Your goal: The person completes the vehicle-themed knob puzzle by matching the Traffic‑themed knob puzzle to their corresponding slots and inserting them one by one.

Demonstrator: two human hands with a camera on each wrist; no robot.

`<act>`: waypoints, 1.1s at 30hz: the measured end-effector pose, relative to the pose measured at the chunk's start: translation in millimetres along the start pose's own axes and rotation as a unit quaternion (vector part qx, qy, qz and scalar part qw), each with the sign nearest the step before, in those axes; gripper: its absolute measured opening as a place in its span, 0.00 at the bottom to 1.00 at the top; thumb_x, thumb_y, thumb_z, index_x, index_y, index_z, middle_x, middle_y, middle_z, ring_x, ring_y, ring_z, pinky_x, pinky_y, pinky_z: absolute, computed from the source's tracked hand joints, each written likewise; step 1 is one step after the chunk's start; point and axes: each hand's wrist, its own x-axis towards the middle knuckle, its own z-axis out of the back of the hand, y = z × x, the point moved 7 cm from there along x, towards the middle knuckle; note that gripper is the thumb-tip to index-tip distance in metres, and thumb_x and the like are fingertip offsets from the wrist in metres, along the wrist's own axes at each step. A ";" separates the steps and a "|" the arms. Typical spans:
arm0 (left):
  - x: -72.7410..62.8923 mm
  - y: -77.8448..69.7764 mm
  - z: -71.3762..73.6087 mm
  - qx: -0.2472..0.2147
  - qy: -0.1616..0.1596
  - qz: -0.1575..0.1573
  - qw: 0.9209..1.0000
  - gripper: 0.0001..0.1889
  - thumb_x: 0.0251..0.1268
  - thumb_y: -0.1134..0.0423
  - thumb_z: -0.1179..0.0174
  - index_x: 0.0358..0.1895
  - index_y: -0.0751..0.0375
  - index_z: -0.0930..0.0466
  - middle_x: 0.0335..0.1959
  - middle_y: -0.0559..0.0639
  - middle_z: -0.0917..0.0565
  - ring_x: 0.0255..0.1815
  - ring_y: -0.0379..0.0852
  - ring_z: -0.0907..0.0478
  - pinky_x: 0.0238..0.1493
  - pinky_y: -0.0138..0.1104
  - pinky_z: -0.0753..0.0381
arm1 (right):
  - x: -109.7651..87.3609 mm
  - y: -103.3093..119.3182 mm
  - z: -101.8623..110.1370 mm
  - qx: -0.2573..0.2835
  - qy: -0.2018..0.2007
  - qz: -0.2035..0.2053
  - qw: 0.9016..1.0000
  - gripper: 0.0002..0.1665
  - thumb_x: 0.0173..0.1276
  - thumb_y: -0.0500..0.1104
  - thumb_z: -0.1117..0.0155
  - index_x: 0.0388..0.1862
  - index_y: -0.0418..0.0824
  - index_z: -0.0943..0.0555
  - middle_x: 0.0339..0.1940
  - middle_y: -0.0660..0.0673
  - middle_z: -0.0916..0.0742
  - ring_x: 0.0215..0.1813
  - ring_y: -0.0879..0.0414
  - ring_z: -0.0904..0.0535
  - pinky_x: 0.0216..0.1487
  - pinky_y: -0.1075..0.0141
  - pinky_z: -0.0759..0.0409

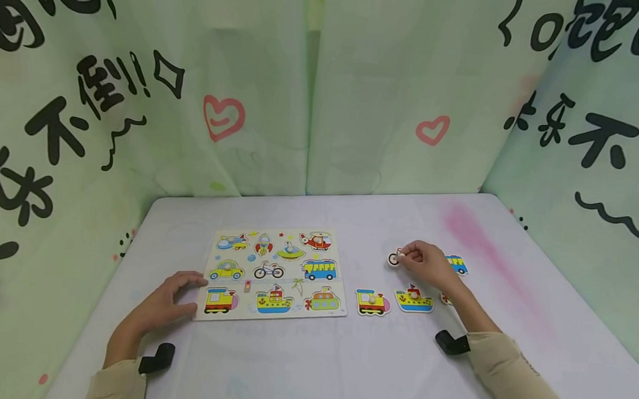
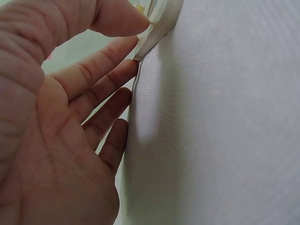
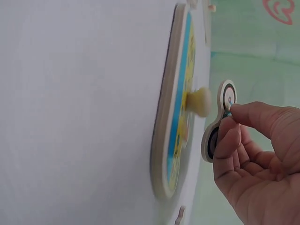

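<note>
My right hand [image 1: 426, 264] pinches a wooden bicycle puzzle piece [image 3: 227, 92] between thumb and fingers. In the right wrist view the piece is tilted up on edge, above the table. A thick ship piece [image 1: 414, 301] with a round knob lies on the cloth below that hand. At the left edge of the picture puzzle board [image 1: 243, 313], my left hand [image 1: 163, 303] touches the side with thumb and fingertips. Its fingers are extended and apart in the left wrist view. The board shows several vehicle pictures, including a bicycle in the middle.
Right of the board lies a train piece [image 1: 371, 303]. Behind my right hand is a partly covered bus piece [image 1: 457, 264]; another piece [image 1: 445, 299] is mostly hidden under the wrist. White cloth covers the table [image 1: 289, 366], with printed curtains [image 1: 357, 93] around it.
</note>
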 end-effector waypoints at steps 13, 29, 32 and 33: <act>1.2 -2.1 2.3 -0.009 0.002 0.005 1.000 0.25 0.58 0.70 0.33 0.61 0.63 0.22 0.70 0.66 0.30 0.74 0.70 0.40 0.73 0.66 0.43 | -7.4 24.0 -16.5 0.083 0.019 -0.004 0.996 0.18 0.75 0.48 0.36 0.52 0.35 0.23 0.39 0.41 0.14 0.40 0.49 0.21 0.38 0.68 0.21; -1.1 2.2 -1.5 0.001 0.006 0.018 1.000 0.25 0.58 0.69 0.32 0.62 0.62 0.23 0.71 0.66 0.31 0.74 0.70 0.41 0.73 0.66 0.42 | -9.7 53.5 -45.3 0.158 0.053 0.014 0.986 0.15 0.76 0.45 0.37 0.51 0.35 0.23 0.39 0.41 0.16 0.42 0.46 0.20 0.46 0.64 0.17; -0.9 2.0 -1.7 -0.002 0.007 0.017 1.000 0.25 0.58 0.69 0.32 0.62 0.62 0.23 0.71 0.66 0.31 0.75 0.69 0.41 0.74 0.66 0.43 | -9.3 57.2 -50.2 0.165 0.059 0.013 0.984 0.15 0.76 0.45 0.37 0.51 0.34 0.23 0.38 0.43 0.16 0.42 0.47 0.20 0.46 0.64 0.18; -0.6 2.1 -1.8 -0.002 0.007 0.016 1.000 0.25 0.58 0.69 0.32 0.62 0.62 0.23 0.71 0.66 0.31 0.75 0.69 0.41 0.74 0.66 0.43 | -9.0 58.7 -52.0 0.168 0.062 0.014 0.984 0.15 0.76 0.45 0.38 0.52 0.34 0.23 0.38 0.43 0.17 0.41 0.47 0.20 0.46 0.64 0.18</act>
